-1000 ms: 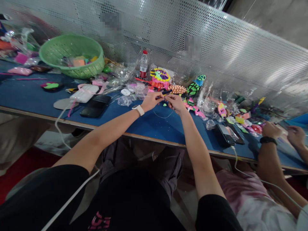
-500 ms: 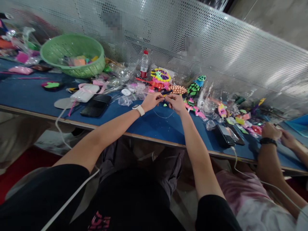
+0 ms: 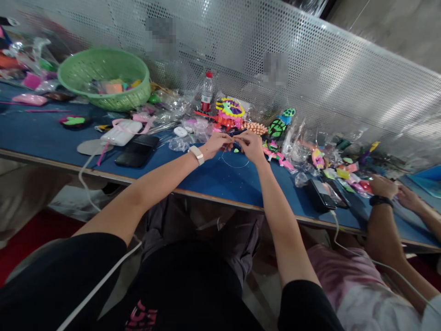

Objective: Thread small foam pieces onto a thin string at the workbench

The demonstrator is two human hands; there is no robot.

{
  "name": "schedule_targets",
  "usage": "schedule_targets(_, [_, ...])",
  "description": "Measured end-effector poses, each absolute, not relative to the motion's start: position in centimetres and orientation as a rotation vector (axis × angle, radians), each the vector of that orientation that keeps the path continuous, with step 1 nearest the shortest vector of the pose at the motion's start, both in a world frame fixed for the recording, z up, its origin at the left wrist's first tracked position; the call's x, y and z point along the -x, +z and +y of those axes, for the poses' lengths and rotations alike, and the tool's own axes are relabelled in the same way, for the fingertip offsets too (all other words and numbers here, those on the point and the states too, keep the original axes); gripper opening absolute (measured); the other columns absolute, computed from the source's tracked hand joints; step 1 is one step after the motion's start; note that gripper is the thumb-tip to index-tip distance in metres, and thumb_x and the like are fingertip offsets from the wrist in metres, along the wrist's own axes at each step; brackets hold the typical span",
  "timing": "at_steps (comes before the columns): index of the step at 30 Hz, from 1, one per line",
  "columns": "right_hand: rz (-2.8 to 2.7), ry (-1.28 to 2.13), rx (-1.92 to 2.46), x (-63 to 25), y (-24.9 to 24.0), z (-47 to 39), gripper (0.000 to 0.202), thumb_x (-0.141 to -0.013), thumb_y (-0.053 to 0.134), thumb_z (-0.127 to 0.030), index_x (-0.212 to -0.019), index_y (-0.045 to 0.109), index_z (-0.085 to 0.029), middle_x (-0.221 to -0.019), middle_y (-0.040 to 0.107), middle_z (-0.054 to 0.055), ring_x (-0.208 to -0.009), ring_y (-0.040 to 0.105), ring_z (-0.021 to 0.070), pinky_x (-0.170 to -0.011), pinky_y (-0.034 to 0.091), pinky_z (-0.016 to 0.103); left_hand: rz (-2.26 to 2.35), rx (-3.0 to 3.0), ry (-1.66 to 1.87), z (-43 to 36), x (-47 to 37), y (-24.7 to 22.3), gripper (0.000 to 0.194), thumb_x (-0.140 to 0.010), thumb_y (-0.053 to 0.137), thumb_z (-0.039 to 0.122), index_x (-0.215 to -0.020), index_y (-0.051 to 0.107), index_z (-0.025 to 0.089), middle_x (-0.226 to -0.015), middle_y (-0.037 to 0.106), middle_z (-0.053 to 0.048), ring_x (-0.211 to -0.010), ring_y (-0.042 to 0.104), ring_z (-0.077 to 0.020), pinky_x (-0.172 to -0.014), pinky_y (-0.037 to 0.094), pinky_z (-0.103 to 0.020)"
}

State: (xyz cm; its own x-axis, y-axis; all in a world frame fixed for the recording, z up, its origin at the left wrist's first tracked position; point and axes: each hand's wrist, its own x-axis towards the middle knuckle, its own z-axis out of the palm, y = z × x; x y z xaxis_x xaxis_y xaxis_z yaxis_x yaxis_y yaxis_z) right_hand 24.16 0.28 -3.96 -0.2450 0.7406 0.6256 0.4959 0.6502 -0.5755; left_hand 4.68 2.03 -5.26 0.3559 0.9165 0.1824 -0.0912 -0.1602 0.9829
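Observation:
Over the blue table my left hand (image 3: 217, 143), with a watch on its wrist, pinches its fingers together. My right hand (image 3: 251, 145) is closed in a pinch just beside it, the fingertips of both nearly meeting. A thin pale thread (image 3: 234, 167) hangs in a loop below the hands, its ends running up toward the fingers. Anything smaller between the fingertips is too small to make out. A small green piece (image 3: 236, 150) lies on the table between the hands. Behind them lies a dark-handled tool (image 3: 238, 132), partly hidden.
On the left are a green basket (image 3: 103, 99), a white power bank (image 3: 121, 133) and a black phone (image 3: 137, 151). A bottle (image 3: 206, 92) and colourful foam figures (image 3: 230, 109) stand along the perforated metal panel (image 3: 220, 41). At right, a co-worker's hands (image 3: 384, 187) work near bagged pieces.
My left hand has turned slightly at the wrist, and its fingers have shifted a little. The thread loop has changed shape slightly. My right hand stays almost in place.

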Motion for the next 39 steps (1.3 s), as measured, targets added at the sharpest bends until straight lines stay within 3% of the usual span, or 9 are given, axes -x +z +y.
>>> schedule_targets(3, [-1.849, 0.406, 0.979, -23.8, -3.8, 0.1, 0.028, -0.100, 0.077, -0.049, -0.093, 0.085, -0.023, -0.103, 0.079, 0.008, -0.067, 0.067, 0.0148, -0.061, 0.055, 0.031, 0.749, -1.502, 1.104, 2.1, -4.6, -5.4, 0.028, -0.102, 0.076, 0.023, -0.077, 0.068, 0.016, -0.067, 0.068, -0.003, -0.056, 0.059, -0.0103, -0.057, 0.046, -0.025])
schedule_targets(6, [-1.722, 0.637, 1.062, -23.6, -3.8, 0.2, 0.046, -0.098, 0.076, -0.064, -0.080, 0.077, -0.021, -0.084, 0.076, 0.005, -0.050, 0.058, 0.0108, -0.047, 0.045, 0.027, 0.710, -1.756, 1.213, 2.0, -4.3, -5.4, 0.033, -0.102, 0.080, 0.036, -0.079, 0.067, 0.017, -0.068, 0.068, -0.002, -0.056, 0.060, -0.0110, -0.058, 0.047, -0.025])
schedule_targets(9, [-1.629, 0.857, 1.141, -23.6, -3.6, 0.3, 0.055, -0.091, 0.081, -0.070, -0.069, 0.068, -0.020, -0.071, 0.071, 0.003, -0.045, 0.054, 0.0091, -0.039, 0.035, 0.024, 0.724, -1.976, 1.300, 1.6, -4.2, -5.3, 0.028, -0.104, 0.076, 0.037, -0.085, 0.067, 0.018, -0.070, 0.069, -0.001, -0.059, 0.061, -0.0124, -0.062, 0.049, -0.027])
schedule_targets(15, [-1.560, 1.074, 1.162, -24.0, -3.0, -0.2, 0.049, -0.081, 0.092, -0.064, -0.072, 0.074, -0.019, -0.070, 0.072, 0.003, -0.045, 0.052, 0.0073, -0.037, 0.033, 0.021, 0.795, -2.182, 1.351, 1.0, -4.1, -4.9, 0.015, -0.102, 0.067, 0.022, -0.088, 0.067, 0.019, -0.071, 0.069, 0.000, -0.067, 0.064, -0.0153, -0.070, 0.049, -0.028])
schedule_targets(24, [-1.775, 0.929, 1.068, -24.6, -2.8, -0.7, 0.058, -0.077, 0.090, -0.075, -0.070, 0.072, -0.020, -0.050, 0.052, -0.005, -0.042, 0.042, 0.0082, -0.042, 0.031, 0.025, 0.731, -2.097, 1.241, 1.5, -4.0, -4.8, 0.033, -0.106, 0.069, 0.041, -0.082, 0.061, 0.020, -0.064, 0.067, 0.000, -0.049, 0.057, -0.0125, -0.055, 0.046, -0.027])
schedule_targets(27, [-1.906, 0.718, 1.070, -24.7, -2.8, -0.6, 0.052, -0.085, 0.086, -0.071, -0.078, 0.075, -0.020, -0.059, 0.058, -0.003, -0.046, 0.047, 0.0100, -0.048, 0.039, 0.027, 0.707, -1.998, 1.218, 1.7, -4.1, -4.9, 0.040, -0.104, 0.075, 0.049, -0.078, 0.061, 0.020, -0.063, 0.066, 0.000, -0.047, 0.057, -0.0114, -0.051, 0.045, -0.026])
schedule_targets(31, [-2.050, 0.361, 1.069, -24.7, -2.6, -0.5, 0.042, -0.095, 0.081, -0.061, -0.080, 0.076, -0.022, -0.088, 0.071, 0.005, -0.065, 0.062, 0.0151, -0.064, 0.053, 0.032, 0.753, -1.819, 1.154, 1.8, -4.3, -4.9, 0.040, -0.102, 0.080, 0.041, -0.074, 0.061, 0.020, -0.061, 0.064, -0.001, -0.047, 0.055, -0.0103, -0.049, 0.044, -0.026])
schedule_targets(34, [-2.077, 0.193, 1.045, -24.7, -2.5, -0.4, 0.037, -0.097, 0.080, -0.055, -0.080, 0.076, -0.023, -0.092, 0.073, 0.008, -0.082, 0.067, 0.0206, -0.079, 0.058, 0.036, 0.781, -1.715, 1.125, 1.7, -4.4, -4.7, 0.039, -0.103, 0.079, 0.037, -0.073, 0.061, 0.020, -0.059, 0.061, 0.001, -0.047, 0.053, -0.0093, -0.049, 0.042, -0.026])
schedule_targets(39, [-1.960, 0.486, 1.073, -24.7, -3.1, -0.3, 0.038, -0.093, 0.081, -0.059, -0.090, 0.077, -0.022, -0.094, 0.073, 0.006, -0.063, 0.063, 0.0151, -0.059, 0.054, 0.032, 0.772, -1.690, 1.168, 1.2, -4.3, -4.3, 0.035, -0.105, 0.078, 0.031, -0.076, 0.061, 0.019, -0.066, 0.065, 0.000, -0.050, 0.057, -0.0094, -0.052, 0.045, -0.027])
